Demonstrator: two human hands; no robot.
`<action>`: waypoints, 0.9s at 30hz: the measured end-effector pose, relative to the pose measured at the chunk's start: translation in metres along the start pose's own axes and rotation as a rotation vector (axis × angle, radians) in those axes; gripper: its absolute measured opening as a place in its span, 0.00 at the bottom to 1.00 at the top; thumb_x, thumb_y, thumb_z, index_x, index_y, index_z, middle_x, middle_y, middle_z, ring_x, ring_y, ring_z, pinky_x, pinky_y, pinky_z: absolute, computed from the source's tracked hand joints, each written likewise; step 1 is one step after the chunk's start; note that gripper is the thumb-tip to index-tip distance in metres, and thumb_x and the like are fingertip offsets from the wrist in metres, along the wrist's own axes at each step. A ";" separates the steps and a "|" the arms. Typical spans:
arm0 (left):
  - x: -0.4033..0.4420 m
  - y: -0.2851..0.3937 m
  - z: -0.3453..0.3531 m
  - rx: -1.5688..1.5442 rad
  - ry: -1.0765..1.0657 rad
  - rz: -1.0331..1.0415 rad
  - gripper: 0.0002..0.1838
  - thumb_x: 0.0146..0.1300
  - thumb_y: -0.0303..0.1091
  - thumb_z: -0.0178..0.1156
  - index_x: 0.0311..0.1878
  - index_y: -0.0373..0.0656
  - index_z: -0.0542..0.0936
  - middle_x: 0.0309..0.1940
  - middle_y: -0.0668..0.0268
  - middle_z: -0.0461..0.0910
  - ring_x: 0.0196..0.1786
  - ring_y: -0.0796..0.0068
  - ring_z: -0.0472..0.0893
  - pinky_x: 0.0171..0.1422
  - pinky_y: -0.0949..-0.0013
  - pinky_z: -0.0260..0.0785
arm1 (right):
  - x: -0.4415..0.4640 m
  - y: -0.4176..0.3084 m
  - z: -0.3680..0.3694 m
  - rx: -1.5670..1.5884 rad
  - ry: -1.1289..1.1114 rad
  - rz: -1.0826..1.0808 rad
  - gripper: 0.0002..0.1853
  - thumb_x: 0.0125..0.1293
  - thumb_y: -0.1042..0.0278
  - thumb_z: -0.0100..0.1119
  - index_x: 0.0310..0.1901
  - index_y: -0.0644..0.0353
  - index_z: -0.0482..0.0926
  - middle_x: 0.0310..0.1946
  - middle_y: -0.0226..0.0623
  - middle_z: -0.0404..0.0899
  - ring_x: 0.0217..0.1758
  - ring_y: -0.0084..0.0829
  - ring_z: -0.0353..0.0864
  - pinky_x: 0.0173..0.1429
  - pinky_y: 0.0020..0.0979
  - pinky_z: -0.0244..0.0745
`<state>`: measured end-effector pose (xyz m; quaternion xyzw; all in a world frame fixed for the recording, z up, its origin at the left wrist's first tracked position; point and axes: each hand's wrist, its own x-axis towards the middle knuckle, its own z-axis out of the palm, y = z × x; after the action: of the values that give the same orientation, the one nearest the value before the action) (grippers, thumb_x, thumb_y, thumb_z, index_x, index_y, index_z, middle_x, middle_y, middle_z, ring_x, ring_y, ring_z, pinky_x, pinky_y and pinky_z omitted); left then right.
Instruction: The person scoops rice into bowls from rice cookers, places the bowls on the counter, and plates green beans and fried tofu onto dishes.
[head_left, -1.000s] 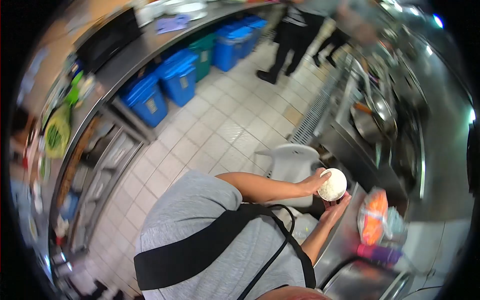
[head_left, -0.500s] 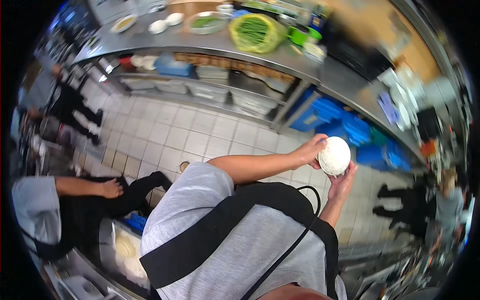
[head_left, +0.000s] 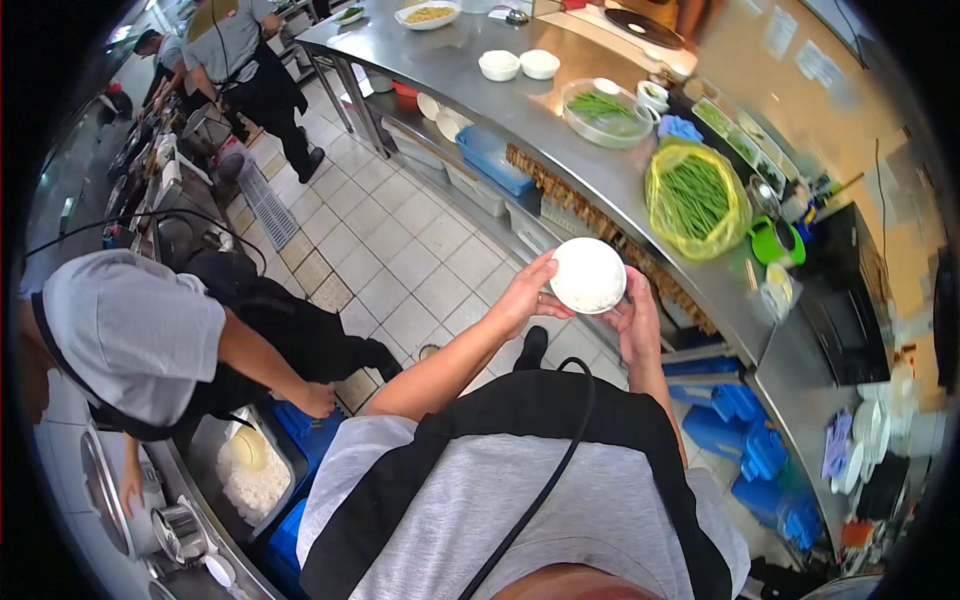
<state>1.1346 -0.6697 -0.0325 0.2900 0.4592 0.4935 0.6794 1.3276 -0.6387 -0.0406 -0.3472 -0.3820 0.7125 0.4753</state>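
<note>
A white bowl [head_left: 588, 276] filled with white rice is held over the floor, in front of my chest. My left hand [head_left: 528, 294] grips its left side, with the thumb near the rim. On the opposite side, my right hand [head_left: 638, 316] has its fingers wrapped round the bowl, partly beneath it. The lower parts of some fingers are hidden behind the bowl. Two similar white bowls, the nearer one [head_left: 499, 66] and its neighbour [head_left: 540, 65], stand on the steel counter [head_left: 450, 62] ahead.
Green beans fill a yellow bag [head_left: 698, 200] on the counter, near a clear bowl of greens [head_left: 608, 114]. At my left a co-worker [head_left: 130, 330] leans by a rice tub [head_left: 255, 470]. Blue bins [head_left: 725, 430] stand under the right counter. Another person [head_left: 245, 80] stands farther back.
My view and body have turned left, bringing the counter with the two bowls closer ahead. Both hands still hold the rice bowl. The co-worker's hand has moved down beside the rice tub.
</note>
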 end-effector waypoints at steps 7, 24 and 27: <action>0.104 0.061 -0.042 -0.138 0.119 0.166 0.30 0.70 0.48 0.43 0.69 0.43 0.53 0.56 0.53 0.69 0.36 0.57 0.83 0.38 0.66 0.79 | 0.153 -0.014 0.015 -0.077 -0.230 0.071 0.29 0.70 0.46 0.43 0.64 0.58 0.61 0.61 0.36 0.64 0.53 0.29 0.73 0.53 0.31 0.69; 0.361 0.149 -0.168 0.045 0.394 0.224 0.27 0.71 0.46 0.41 0.67 0.40 0.59 0.47 0.60 0.74 0.38 0.72 0.78 0.32 0.70 0.76 | 0.366 -0.018 0.127 -0.361 -0.267 -0.209 0.14 0.66 0.71 0.50 0.52 0.64 0.73 0.45 0.37 0.76 0.40 0.24 0.77 0.45 0.27 0.73; 0.377 0.174 -0.208 0.285 0.222 0.191 0.26 0.70 0.47 0.43 0.64 0.40 0.64 0.44 0.63 0.74 0.41 0.74 0.75 0.40 0.70 0.73 | 0.404 -0.007 0.191 -0.300 -0.265 -0.269 0.11 0.66 0.72 0.50 0.48 0.65 0.75 0.39 0.34 0.78 0.38 0.22 0.77 0.46 0.26 0.71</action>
<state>0.9093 -0.2686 -0.0984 0.3692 0.5671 0.5144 0.5268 1.0423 -0.2971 0.0019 -0.2633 -0.5856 0.6173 0.4546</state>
